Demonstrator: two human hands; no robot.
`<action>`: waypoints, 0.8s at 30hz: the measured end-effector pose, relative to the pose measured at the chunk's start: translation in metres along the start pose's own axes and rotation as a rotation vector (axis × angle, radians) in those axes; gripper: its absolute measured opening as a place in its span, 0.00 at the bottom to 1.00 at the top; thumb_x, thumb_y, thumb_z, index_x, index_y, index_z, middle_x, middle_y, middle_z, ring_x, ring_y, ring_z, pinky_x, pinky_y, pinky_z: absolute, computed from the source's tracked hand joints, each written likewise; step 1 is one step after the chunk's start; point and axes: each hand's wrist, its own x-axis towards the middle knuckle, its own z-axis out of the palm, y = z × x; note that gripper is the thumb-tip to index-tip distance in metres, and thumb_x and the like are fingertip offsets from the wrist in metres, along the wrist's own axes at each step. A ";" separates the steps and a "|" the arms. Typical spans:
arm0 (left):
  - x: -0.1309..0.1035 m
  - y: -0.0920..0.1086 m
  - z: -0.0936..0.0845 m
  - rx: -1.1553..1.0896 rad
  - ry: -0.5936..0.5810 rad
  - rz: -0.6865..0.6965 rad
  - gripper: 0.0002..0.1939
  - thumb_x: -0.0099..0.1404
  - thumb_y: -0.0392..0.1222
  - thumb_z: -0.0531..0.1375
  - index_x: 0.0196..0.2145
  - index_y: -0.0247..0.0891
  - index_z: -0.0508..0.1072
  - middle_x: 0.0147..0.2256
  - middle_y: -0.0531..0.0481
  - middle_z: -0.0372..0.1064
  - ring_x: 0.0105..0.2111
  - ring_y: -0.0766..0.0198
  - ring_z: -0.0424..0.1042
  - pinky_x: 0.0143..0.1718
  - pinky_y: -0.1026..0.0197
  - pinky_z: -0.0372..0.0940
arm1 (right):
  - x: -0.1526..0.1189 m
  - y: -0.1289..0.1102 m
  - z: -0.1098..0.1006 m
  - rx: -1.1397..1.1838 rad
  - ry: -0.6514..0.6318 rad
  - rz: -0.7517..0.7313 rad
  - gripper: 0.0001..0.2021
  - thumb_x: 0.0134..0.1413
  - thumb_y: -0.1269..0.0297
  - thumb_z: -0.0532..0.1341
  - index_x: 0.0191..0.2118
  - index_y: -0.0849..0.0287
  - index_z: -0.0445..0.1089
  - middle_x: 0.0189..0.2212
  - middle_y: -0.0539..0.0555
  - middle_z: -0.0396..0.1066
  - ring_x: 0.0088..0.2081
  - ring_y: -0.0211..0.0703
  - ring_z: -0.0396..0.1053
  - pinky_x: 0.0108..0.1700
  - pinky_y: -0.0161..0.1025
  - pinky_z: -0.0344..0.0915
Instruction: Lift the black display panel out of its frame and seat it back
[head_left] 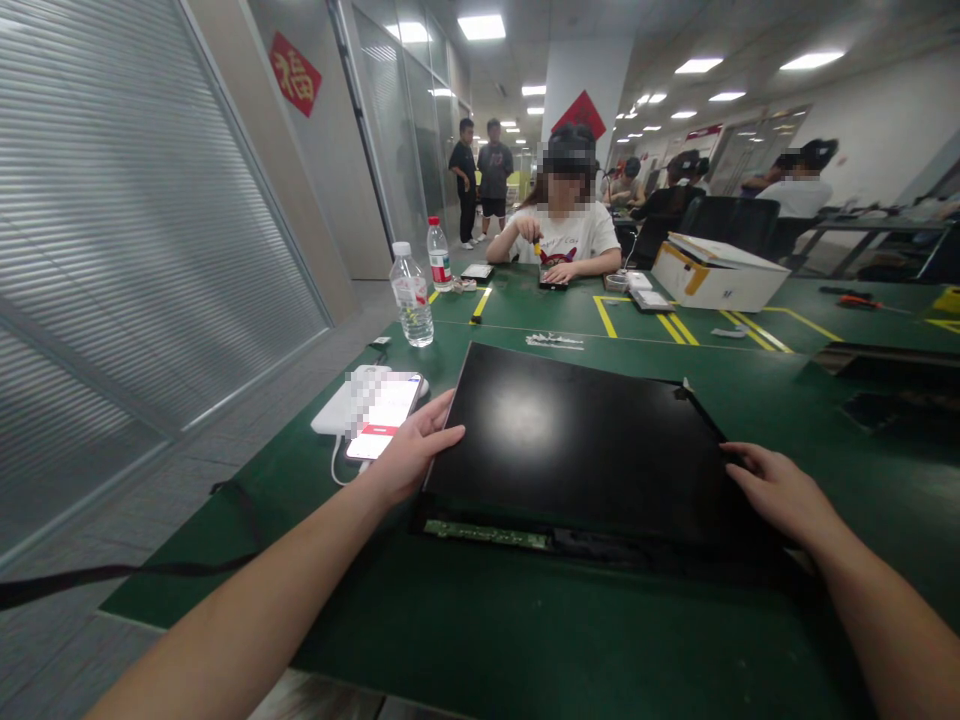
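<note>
A flat black display panel (585, 450) lies across the green table in front of me, with a light reflected on its glossy face. Along its near edge runs a narrow green circuit board (487, 535). My left hand (420, 440) grips the panel's left edge, thumb on top and fingers at the side. At the right edge, my right hand (772, 485) holds the panel with its thumb and fingers around the rim. The undersides of both grips are hidden.
Left of the panel lie a lit phone (384, 415) and a white power bank (337, 405) with a cable. Two bottles (412, 300) stand behind. Across the green table (360, 620) sits a person (570, 225), near a white box (720, 275). Dark parts lie at right.
</note>
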 end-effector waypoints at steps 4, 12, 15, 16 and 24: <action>0.000 -0.001 -0.001 -0.008 0.004 0.024 0.47 0.55 0.38 0.76 0.70 0.40 0.66 0.59 0.39 0.77 0.62 0.39 0.72 0.62 0.47 0.70 | -0.003 -0.007 -0.003 0.047 -0.019 0.053 0.31 0.57 0.50 0.53 0.60 0.61 0.73 0.26 0.54 0.69 0.32 0.53 0.70 0.34 0.46 0.62; -0.002 -0.001 0.001 0.002 0.002 0.070 0.48 0.55 0.40 0.77 0.70 0.42 0.66 0.64 0.41 0.72 0.67 0.39 0.67 0.64 0.48 0.68 | -0.003 -0.014 -0.009 0.079 -0.060 0.143 0.33 0.62 0.48 0.50 0.61 0.67 0.74 0.34 0.63 0.77 0.43 0.60 0.75 0.42 0.47 0.66; -0.001 -0.002 0.000 -0.009 -0.001 0.076 0.49 0.55 0.40 0.77 0.70 0.42 0.66 0.65 0.40 0.71 0.67 0.39 0.66 0.64 0.48 0.68 | -0.004 -0.018 -0.011 0.156 -0.042 0.158 0.29 0.60 0.49 0.54 0.55 0.64 0.78 0.39 0.65 0.79 0.49 0.62 0.75 0.47 0.47 0.68; 0.000 -0.003 0.000 -0.011 -0.001 0.078 0.49 0.55 0.40 0.77 0.70 0.42 0.66 0.65 0.40 0.71 0.67 0.39 0.66 0.64 0.47 0.68 | -0.005 -0.018 -0.011 0.191 -0.020 0.174 0.27 0.58 0.49 0.56 0.53 0.63 0.79 0.42 0.66 0.80 0.52 0.63 0.75 0.50 0.47 0.69; 0.002 -0.003 -0.002 0.009 0.025 0.081 0.47 0.54 0.40 0.77 0.69 0.42 0.68 0.62 0.40 0.74 0.64 0.38 0.70 0.63 0.46 0.70 | 0.004 0.007 0.001 0.321 0.064 0.206 0.21 0.49 0.46 0.63 0.42 0.55 0.80 0.50 0.64 0.81 0.56 0.64 0.75 0.59 0.54 0.69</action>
